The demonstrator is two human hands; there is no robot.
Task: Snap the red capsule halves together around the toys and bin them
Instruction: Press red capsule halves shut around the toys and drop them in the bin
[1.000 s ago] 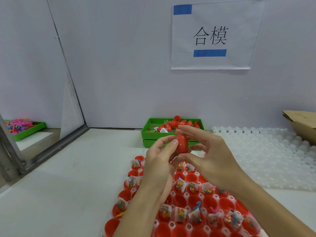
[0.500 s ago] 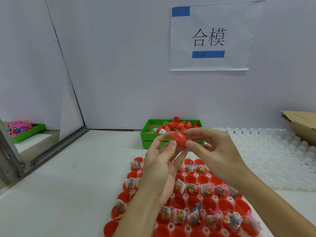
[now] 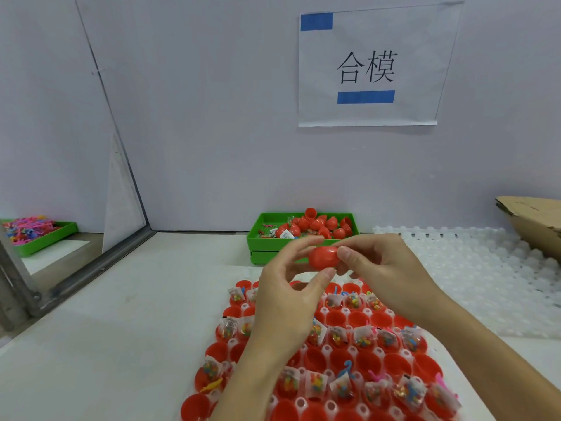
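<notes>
A red capsule (image 3: 323, 258) is held above the table between both hands, its two halves joined. My left hand (image 3: 288, 302) pinches it from the left and below with thumb and fingers. My right hand (image 3: 385, 270) pinches its right end with thumb and forefinger. Under the hands lies a white holder tray (image 3: 326, 349) full of open red capsule halves, many with small bagged toys (image 3: 343, 387) in them. Behind the hands stands a green bin (image 3: 258, 238) with several red capsules inside.
A white empty moulded tray (image 3: 473, 268) lies at the right, with a cardboard box (image 3: 537, 220) behind it. Another green tray of pink toys (image 3: 33, 232) sits far left past a metal-framed partition (image 3: 91, 268). A paper sign (image 3: 370, 68) hangs on the wall.
Both hands have carried the capsule slightly up and away, toward the green bin. The capsule has turned from upright to lying sideways between the fingertips.
</notes>
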